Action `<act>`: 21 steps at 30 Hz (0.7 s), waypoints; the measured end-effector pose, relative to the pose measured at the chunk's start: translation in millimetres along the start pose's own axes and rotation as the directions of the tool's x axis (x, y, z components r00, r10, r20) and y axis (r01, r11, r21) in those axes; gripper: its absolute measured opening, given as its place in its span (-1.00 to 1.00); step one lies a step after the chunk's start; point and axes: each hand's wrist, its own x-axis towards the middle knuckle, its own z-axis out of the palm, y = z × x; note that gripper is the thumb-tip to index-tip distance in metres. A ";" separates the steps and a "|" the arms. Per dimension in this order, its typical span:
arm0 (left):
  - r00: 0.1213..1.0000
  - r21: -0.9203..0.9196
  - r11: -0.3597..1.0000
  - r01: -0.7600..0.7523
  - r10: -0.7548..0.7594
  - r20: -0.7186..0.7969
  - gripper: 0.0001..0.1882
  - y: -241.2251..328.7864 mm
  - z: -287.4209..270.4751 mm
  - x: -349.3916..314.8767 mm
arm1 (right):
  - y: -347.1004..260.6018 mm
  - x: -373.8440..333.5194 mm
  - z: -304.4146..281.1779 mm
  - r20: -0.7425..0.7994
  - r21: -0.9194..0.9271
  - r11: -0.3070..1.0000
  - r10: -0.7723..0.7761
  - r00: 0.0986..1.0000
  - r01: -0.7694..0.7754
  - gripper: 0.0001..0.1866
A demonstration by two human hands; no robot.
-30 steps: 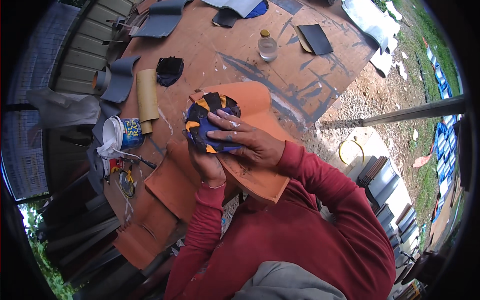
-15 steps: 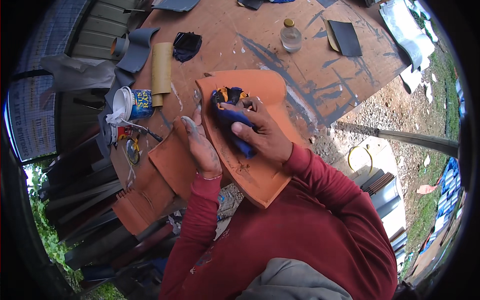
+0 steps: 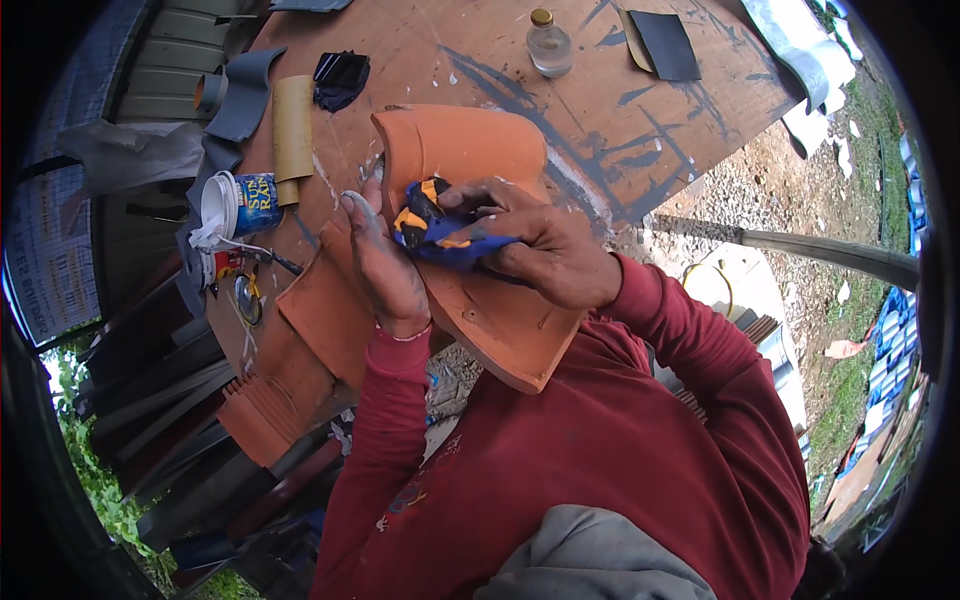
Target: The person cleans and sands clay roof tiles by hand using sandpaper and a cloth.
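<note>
A curved orange clay roof tile (image 3: 490, 150) lies in front of me, its near end close to my body. My left hand (image 3: 388, 275) holds the tile's left edge, thumb stretched upward and the other fingers partly hidden by the tile. Grey smears mark its thumb and palm. In my right hand (image 3: 560, 250) is a bunched blue, black and orange cloth (image 3: 425, 225), pressed on the tile's upper face near the left edge. Dark specks of dirt sit on the tile's lower part. Under and left of it are more orange tile pieces (image 3: 325, 315).
The brown tabletop (image 3: 420, 70) is streaked with grey paint. On it stand a glass bottle (image 3: 549, 45), a blue-and-white paint bucket (image 3: 245, 203), a yellow roll (image 3: 292, 135), dark sandpaper-like sheets (image 3: 665, 45) and a black cloth (image 3: 340, 80). A pole (image 3: 830, 255) juts in at right.
My right hand has drawn the cloth toward the tile's left edge and bunched it differently. The whole view has shifted slightly, with the table appearing higher and further left.
</note>
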 end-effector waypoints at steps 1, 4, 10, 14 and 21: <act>1.000 0.003 1.000 0.006 -0.006 0.007 -0.25 0.6 0.8 0.9 | 0.9 -4.6 18.3 -0.015 0.003 0.996 -0.087 0.996 0.087 -0.56; 0.992 0.305 0.945 -0.120 0.125 0.004 -0.29 -6.2 -24.8 5.3 | -7.2 -42.5 17.4 0.126 0.056 0.998 -0.022 0.992 0.015 -0.57; 0.991 0.213 0.970 -0.115 0.128 -0.047 -0.42 -1.6 -10.8 2.2 | -10.8 -84.7 -60.4 0.302 0.401 0.849 0.231 0.925 -0.343 -0.65; 0.970 0.499 0.835 -0.231 0.235 0.057 -0.47 -5.5 -9.5 2.5 | -21.3 -44.2 -20.4 -0.046 0.246 0.964 0.113 0.993 -0.098 -0.68; 0.982 0.521 0.833 -0.185 0.180 0.062 -0.39 12.6 0.4 -5.8 | -2.9 -99.0 -23.4 0.222 0.006 0.975 0.217 0.951 -0.224 -0.60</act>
